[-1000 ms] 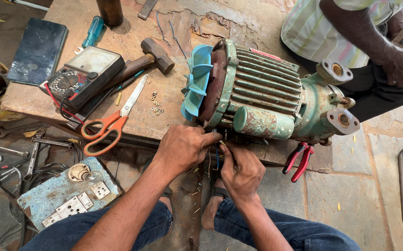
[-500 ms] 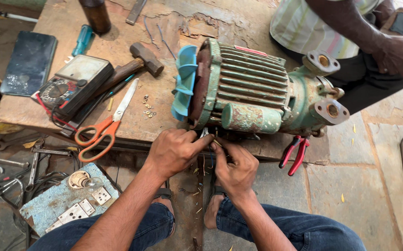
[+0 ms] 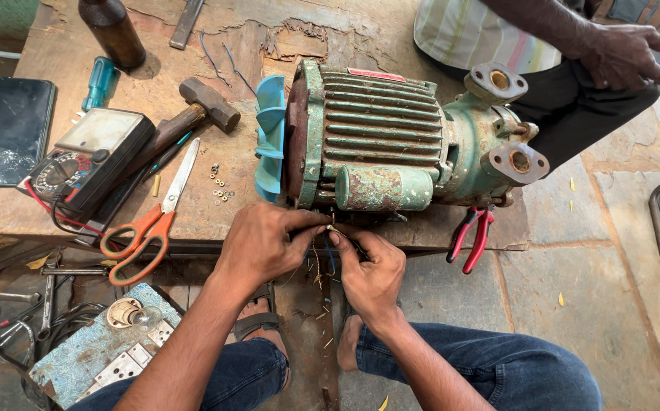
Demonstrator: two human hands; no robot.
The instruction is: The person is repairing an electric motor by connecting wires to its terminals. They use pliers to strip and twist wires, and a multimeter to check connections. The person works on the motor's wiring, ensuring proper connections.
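Thin wires [image 3: 328,247] hung below the green motor pump [image 3: 391,144] at the desk [image 3: 193,213] edge. The left hand [image 3: 265,243] and right hand [image 3: 368,266] both pinched them, fingertips nearly meeting. Red pliers [image 3: 473,237] lay just right; orange scissors [image 3: 147,224], hammer [image 3: 193,114] and multimeter [image 3: 90,156] lay left. Another person's hand [image 3: 619,53] rested beyond.

The motor [image 3: 391,144] lies on the surface [image 3: 193,205], its fan end facing left. Left of it lie a hammer [image 3: 193,118], scissors [image 3: 151,221] and a meter [image 3: 90,160]. Pliers [image 3: 473,237] hang at its right. Both hands [image 3: 261,243] meet at wires [image 3: 328,255] just before it.
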